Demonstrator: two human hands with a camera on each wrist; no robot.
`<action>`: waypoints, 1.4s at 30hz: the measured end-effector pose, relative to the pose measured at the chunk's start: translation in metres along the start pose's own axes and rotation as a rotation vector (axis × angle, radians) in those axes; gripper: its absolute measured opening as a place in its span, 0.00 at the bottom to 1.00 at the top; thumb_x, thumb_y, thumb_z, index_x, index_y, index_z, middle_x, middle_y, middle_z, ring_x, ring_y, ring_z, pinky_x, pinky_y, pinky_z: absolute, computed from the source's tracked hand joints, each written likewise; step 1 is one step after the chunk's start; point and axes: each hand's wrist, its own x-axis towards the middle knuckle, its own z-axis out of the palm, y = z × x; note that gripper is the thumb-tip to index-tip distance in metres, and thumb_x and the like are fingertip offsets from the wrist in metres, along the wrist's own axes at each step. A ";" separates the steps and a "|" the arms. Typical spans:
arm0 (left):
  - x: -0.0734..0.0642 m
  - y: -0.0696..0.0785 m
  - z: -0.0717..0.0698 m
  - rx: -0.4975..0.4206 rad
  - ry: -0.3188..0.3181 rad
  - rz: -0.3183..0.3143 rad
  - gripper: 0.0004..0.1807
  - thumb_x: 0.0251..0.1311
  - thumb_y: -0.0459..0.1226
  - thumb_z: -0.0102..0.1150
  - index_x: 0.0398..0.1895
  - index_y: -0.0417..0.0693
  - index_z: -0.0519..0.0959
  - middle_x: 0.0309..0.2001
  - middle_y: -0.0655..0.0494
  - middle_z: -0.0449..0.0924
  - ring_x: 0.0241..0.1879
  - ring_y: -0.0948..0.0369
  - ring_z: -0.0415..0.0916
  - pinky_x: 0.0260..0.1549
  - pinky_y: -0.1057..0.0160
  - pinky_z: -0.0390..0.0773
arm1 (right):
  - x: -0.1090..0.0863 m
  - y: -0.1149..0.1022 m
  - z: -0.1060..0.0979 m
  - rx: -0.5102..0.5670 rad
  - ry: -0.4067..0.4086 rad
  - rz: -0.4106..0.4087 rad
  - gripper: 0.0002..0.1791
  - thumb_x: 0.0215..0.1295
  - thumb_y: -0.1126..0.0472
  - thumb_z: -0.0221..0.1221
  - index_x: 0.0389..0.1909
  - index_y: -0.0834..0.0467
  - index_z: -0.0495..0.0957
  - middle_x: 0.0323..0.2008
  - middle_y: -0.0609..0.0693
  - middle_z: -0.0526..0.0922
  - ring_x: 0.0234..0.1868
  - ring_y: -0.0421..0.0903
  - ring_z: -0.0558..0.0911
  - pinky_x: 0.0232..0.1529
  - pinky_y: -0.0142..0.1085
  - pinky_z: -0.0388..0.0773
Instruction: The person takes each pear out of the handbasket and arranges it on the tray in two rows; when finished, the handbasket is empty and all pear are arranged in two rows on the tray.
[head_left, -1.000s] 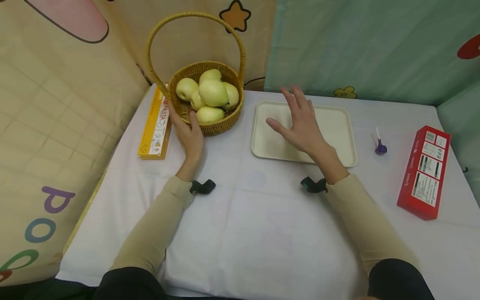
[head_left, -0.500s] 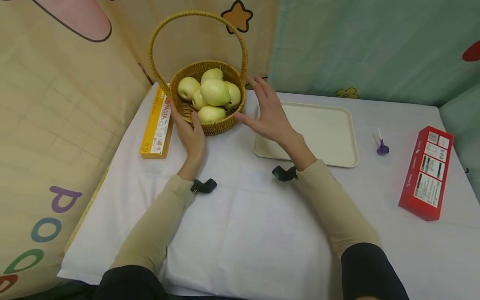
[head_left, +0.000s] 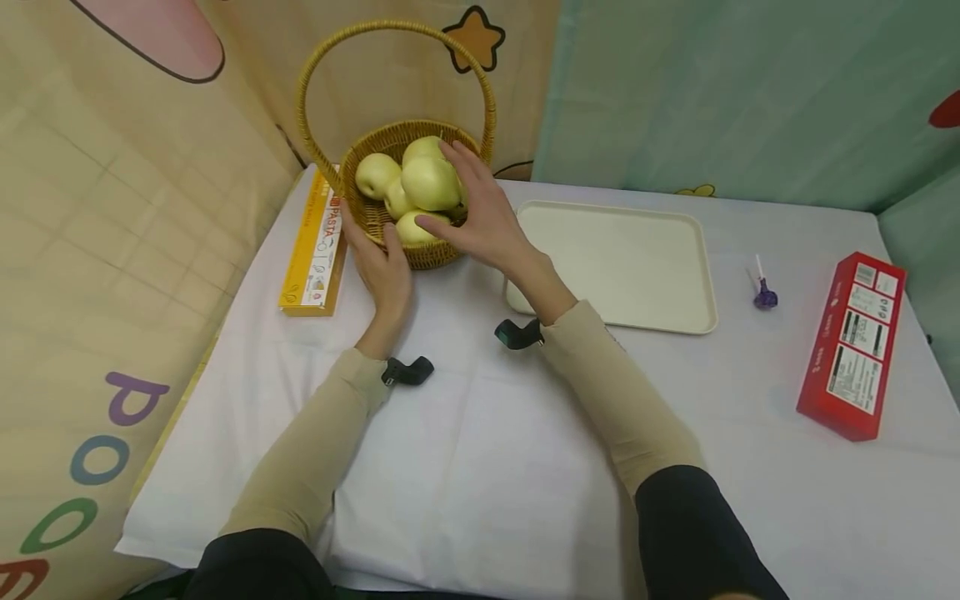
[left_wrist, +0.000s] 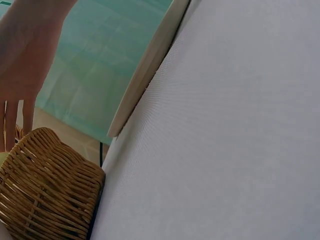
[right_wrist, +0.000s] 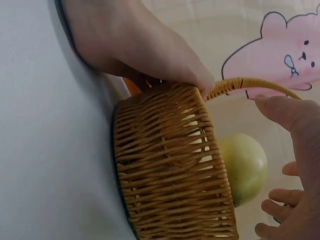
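Observation:
In the head view a wicker basket (head_left: pixel 431 258) with a tall arched handle stands at the back left, holding several round, pale yellow-green fruits (head_left: pixel 430 183). My left hand (head_left: pixel 381 271) grips the basket's near left side, thumb at the rim and fingers along the outer wall. Over the basket's right side, my right hand (head_left: pixel 483 218) is spread with thumb and fingers apart, covering part of the fruit. The right wrist view shows one fruit (right_wrist: pixel 243 169) rising above the rim, with the right hand (right_wrist: pixel 300 165) beside it and a gap between them.
A cream tray (head_left: pixel 622 262) lies right of the basket. A yellow pasta box (head_left: pixel 311 258) is close on the basket's left. Further right are a purple-wrapped lollipop (head_left: pixel 765 297) and a red box (head_left: pixel 851 350). Curtains (head_left: pixel 712 92) hang behind the white-covered table.
My right hand has moved left from above the tray to over the basket and its fruit. The left hand keeps its grip on the basket, which stays in place.

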 end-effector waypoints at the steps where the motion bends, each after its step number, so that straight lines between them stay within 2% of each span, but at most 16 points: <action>1: 0.000 0.000 0.000 0.002 -0.002 -0.007 0.40 0.78 0.43 0.47 0.87 0.46 0.45 0.86 0.49 0.46 0.83 0.66 0.43 0.80 0.68 0.45 | 0.002 -0.001 0.003 0.007 -0.003 -0.002 0.55 0.63 0.36 0.69 0.85 0.49 0.54 0.84 0.54 0.55 0.83 0.48 0.57 0.80 0.54 0.59; 7: -0.003 0.001 0.000 0.011 -0.006 -0.016 0.40 0.79 0.45 0.47 0.87 0.49 0.45 0.86 0.53 0.45 0.83 0.67 0.42 0.80 0.68 0.44 | 0.007 -0.004 0.015 0.020 -0.007 -0.002 0.52 0.65 0.39 0.69 0.84 0.53 0.57 0.83 0.54 0.57 0.83 0.48 0.58 0.81 0.43 0.57; 14: -0.003 0.003 0.004 0.018 -0.020 0.005 0.41 0.78 0.44 0.47 0.87 0.48 0.44 0.86 0.51 0.45 0.84 0.66 0.42 0.81 0.67 0.44 | 0.011 0.000 0.019 -0.009 0.050 0.012 0.45 0.70 0.49 0.68 0.82 0.57 0.60 0.81 0.57 0.60 0.82 0.50 0.60 0.81 0.38 0.56; 21: -0.005 0.002 0.011 0.006 -0.035 -0.008 0.41 0.77 0.40 0.48 0.87 0.49 0.44 0.86 0.49 0.44 0.83 0.67 0.41 0.80 0.69 0.42 | 0.012 0.009 0.022 0.003 0.123 0.020 0.40 0.70 0.56 0.69 0.79 0.58 0.64 0.76 0.57 0.68 0.77 0.51 0.67 0.78 0.37 0.61; 28: -0.006 0.004 0.014 -0.005 -0.047 -0.003 0.41 0.77 0.39 0.48 0.87 0.48 0.44 0.87 0.51 0.44 0.84 0.66 0.41 0.80 0.68 0.43 | 0.011 0.016 0.022 0.016 0.186 0.004 0.40 0.67 0.57 0.71 0.77 0.58 0.68 0.72 0.57 0.73 0.73 0.51 0.71 0.76 0.38 0.64; 34: -0.005 0.005 0.013 -0.015 -0.027 -0.006 0.41 0.76 0.38 0.50 0.86 0.45 0.45 0.86 0.47 0.46 0.84 0.64 0.43 0.80 0.68 0.44 | 0.010 0.016 0.020 0.015 0.220 -0.019 0.39 0.66 0.55 0.71 0.75 0.59 0.70 0.70 0.57 0.76 0.71 0.53 0.73 0.73 0.42 0.66; 39: -0.002 0.002 0.008 -0.001 -0.018 -0.012 0.40 0.77 0.39 0.49 0.86 0.45 0.46 0.86 0.47 0.46 0.84 0.65 0.43 0.80 0.68 0.44 | 0.006 0.011 0.017 0.048 0.244 0.011 0.39 0.65 0.53 0.72 0.75 0.58 0.70 0.70 0.54 0.77 0.69 0.51 0.76 0.70 0.42 0.70; 42: 0.001 0.000 0.005 0.004 -0.011 -0.010 0.41 0.76 0.38 0.50 0.86 0.45 0.46 0.86 0.48 0.46 0.84 0.65 0.42 0.80 0.69 0.43 | 0.002 0.007 0.012 0.087 0.268 0.057 0.39 0.64 0.53 0.72 0.75 0.56 0.71 0.69 0.52 0.79 0.67 0.50 0.78 0.68 0.43 0.71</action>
